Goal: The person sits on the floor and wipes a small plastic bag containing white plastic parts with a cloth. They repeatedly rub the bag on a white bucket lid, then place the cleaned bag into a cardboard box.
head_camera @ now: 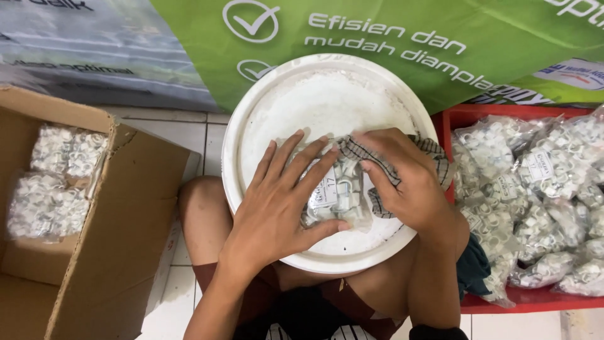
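A round white lid (302, 101) rests on my lap. On it lies a clear plastic bag of small white clips (336, 195) with a white label. My left hand (280, 208) lies flat over the bag's left side, fingers spread, pressing it down. My right hand (409, 179) grips a checked grey cloth (434, 151) and holds it against the bag's upper right side.
An open cardboard box (119, 208) at the left holds a few bags of white clips (50, 182). A red tray (478, 116) at the right is heaped with several more such bags (541, 189). A green printed banner (409, 44) lies beyond, on white floor tiles (189, 132).
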